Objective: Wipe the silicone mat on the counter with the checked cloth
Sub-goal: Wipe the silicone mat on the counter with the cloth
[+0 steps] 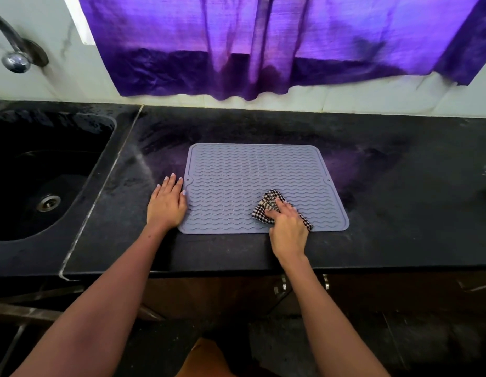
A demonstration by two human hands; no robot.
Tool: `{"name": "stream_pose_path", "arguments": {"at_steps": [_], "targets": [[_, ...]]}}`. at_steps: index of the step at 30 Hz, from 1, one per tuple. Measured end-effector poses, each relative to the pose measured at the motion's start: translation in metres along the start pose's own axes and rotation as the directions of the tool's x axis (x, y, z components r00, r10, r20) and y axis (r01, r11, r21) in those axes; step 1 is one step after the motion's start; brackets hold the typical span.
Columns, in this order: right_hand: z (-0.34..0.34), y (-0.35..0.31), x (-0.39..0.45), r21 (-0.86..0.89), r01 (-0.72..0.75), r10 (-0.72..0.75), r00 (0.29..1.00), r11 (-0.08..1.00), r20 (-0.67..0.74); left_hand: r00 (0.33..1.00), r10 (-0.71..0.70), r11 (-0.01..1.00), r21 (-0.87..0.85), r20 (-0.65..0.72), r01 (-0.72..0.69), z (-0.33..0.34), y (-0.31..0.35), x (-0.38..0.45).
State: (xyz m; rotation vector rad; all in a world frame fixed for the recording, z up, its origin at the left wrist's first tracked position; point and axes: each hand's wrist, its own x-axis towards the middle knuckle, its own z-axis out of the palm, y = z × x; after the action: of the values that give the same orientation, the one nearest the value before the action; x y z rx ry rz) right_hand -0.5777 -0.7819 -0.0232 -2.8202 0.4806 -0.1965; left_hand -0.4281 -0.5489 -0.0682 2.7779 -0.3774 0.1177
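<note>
A grey silicone mat with wavy ridges lies flat on the black counter, in the middle of the view. My right hand grips a bunched checked cloth and holds it down on the mat's near right part. Part of the cloth is hidden under the hand. My left hand lies flat with straight fingers at the mat's left edge, its thumb side resting on the mat.
A black sink with a metal drain is set into the counter at the left, with a tap above it. A purple curtain hangs over the back wall. Cabinet doors sit below the counter's front edge.
</note>
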Motion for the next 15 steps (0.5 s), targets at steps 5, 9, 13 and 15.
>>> {"name": "stream_pose_path", "arguments": {"at_steps": [5, 9, 13, 15], "targets": [[-0.007, -0.002, 0.004, 0.054, -0.044, 0.044, 0.999, 0.998, 0.013, 1.000, 0.003, 1.000, -0.010, -0.002, -0.003, 0.000, -0.001, 0.001], [-0.024, -0.005, 0.014, 0.214, -0.193, 0.186, 0.981, 0.957, 0.054, 1.000, 0.004, 1.000, -0.006, -0.016, -0.004, -0.001, 0.000, 0.001], [-0.022, -0.020, 0.001, 0.144, -0.122, 0.112, 0.991, 0.982, 0.074, 1.000, 0.000, 1.000, -0.022, -0.023, -0.001, -0.001, -0.001, 0.000], [-0.014, -0.026, -0.008, 0.065, -0.064, 0.060, 0.996, 0.996, 0.062, 1.000, 0.003, 1.000, -0.015, -0.021, -0.004, 0.000, 0.000, 0.000]]}}
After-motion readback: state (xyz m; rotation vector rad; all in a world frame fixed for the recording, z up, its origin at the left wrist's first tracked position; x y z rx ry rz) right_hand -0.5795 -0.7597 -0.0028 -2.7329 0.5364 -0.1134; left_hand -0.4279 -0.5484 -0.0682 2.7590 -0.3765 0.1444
